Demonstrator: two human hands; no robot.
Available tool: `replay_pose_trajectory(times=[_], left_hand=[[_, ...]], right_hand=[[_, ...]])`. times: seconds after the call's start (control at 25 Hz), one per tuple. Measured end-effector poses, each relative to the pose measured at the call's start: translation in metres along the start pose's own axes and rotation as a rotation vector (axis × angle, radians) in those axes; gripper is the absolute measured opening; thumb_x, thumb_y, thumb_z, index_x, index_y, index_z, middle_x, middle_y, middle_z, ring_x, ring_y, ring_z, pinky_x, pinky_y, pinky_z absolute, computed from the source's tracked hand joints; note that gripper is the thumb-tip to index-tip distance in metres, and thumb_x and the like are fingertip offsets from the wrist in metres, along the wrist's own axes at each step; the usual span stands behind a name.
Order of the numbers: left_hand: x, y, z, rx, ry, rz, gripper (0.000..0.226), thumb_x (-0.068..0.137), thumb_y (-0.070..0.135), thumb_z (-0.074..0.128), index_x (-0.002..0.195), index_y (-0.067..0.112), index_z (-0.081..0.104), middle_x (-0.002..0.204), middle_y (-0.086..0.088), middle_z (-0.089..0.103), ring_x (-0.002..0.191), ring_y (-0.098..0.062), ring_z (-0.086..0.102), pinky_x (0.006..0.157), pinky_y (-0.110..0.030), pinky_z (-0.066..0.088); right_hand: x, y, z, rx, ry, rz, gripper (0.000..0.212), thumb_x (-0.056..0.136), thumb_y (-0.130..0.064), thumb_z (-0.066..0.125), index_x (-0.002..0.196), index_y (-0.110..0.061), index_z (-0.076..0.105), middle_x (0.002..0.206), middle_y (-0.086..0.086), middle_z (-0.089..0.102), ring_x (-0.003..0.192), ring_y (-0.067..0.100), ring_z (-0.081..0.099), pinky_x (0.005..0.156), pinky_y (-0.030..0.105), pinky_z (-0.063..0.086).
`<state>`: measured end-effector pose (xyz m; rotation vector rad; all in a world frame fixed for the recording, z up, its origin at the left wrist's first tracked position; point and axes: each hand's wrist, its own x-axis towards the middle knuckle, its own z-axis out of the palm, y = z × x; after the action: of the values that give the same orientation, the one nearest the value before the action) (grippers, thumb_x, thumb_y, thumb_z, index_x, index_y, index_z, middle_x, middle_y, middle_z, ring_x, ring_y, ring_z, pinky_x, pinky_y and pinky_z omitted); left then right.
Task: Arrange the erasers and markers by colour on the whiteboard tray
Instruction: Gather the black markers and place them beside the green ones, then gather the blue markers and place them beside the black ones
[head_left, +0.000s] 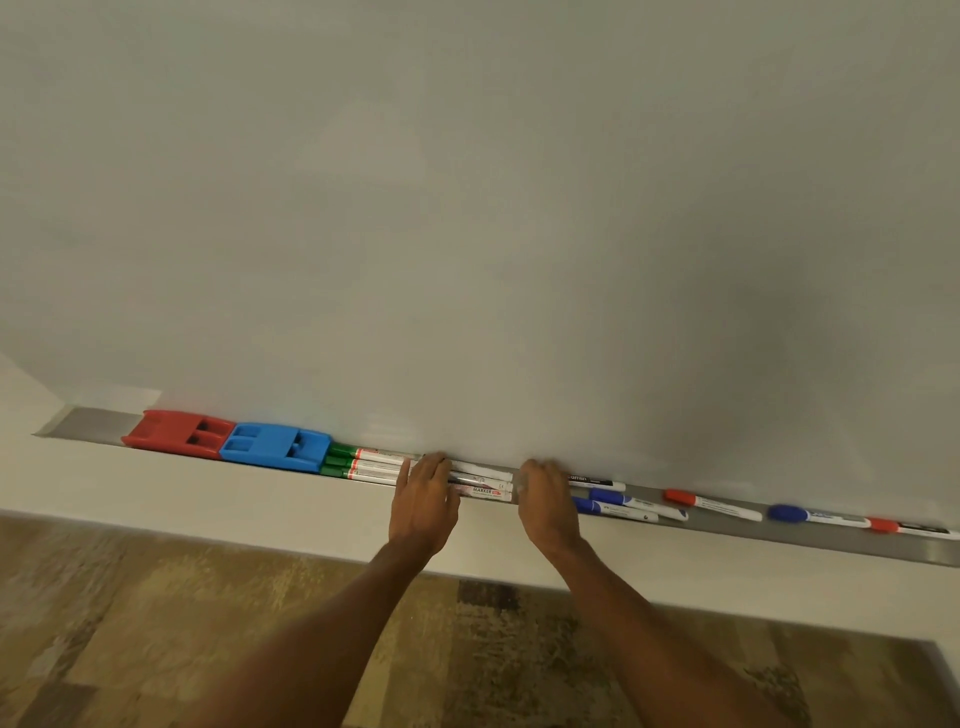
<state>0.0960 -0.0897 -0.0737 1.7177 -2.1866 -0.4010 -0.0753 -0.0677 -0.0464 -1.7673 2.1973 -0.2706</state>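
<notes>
A red eraser (176, 434) and a blue eraser (275, 447) lie side by side at the left end of the metal tray (88, 423). Right of them sit three green-capped markers (363, 465). My left hand (423, 499) lies with fairly straight fingers across those markers and a second bundle of white markers (480, 483). My right hand (548, 501) curls its fingers round the right end of that bundle, hiding the caps. Further right lie a black marker (597, 482), two blue markers (623, 506), a red marker (711, 504), another blue marker (810, 515) and another red marker (909, 527).
The whiteboard (467, 208) fills the view above the tray. A pale wall strip (208, 499) runs below the tray, and a patterned brown floor (156, 623) lies beneath. Bare tray metal shows at the far left and along the front lip on the right.
</notes>
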Motion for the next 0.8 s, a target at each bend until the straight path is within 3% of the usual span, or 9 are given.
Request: replay_pose_trajectory(times=[0.2, 0.4, 0.8], left_hand=[[-0.011, 0.036, 0.019, -0.011, -0.031, 0.066, 0.043, 0.096, 0.024, 0.045, 0.137, 0.015, 0.046, 0.144, -0.003, 0.047, 0.138, -0.017, 0.036, 0.121, -0.034, 0.007], [-0.018, 0.075, 0.036, -0.02, -0.054, 0.099, 0.047, 0.097, 0.027, 0.043, 0.143, 0.015, 0.038, 0.15, -0.002, 0.04, 0.142, -0.015, 0.03, 0.12, -0.031, 0.006], [-0.02, 0.118, 0.054, -0.065, -0.084, 0.037, 0.048, 0.097, 0.029, 0.046, 0.143, 0.018, 0.037, 0.152, 0.0, 0.038, 0.142, -0.016, 0.03, 0.119, -0.028, 0.01]], right_hand=[[-0.007, 0.057, -0.017, -0.079, 0.067, 0.002, 0.023, 0.092, -0.014, 0.056, 0.115, -0.01, 0.057, 0.118, 0.009, 0.059, 0.11, 0.023, 0.054, 0.089, 0.031, 0.049], [-0.013, 0.106, -0.031, -0.168, 0.025, 0.006, 0.024, 0.092, -0.017, 0.056, 0.115, -0.014, 0.058, 0.118, 0.008, 0.058, 0.11, 0.023, 0.053, 0.088, 0.031, 0.049], [0.001, 0.131, -0.035, -0.301, -0.068, -0.128, 0.017, 0.091, -0.014, 0.059, 0.107, -0.013, 0.062, 0.104, 0.008, 0.065, 0.093, 0.022, 0.062, 0.081, 0.03, 0.052]])
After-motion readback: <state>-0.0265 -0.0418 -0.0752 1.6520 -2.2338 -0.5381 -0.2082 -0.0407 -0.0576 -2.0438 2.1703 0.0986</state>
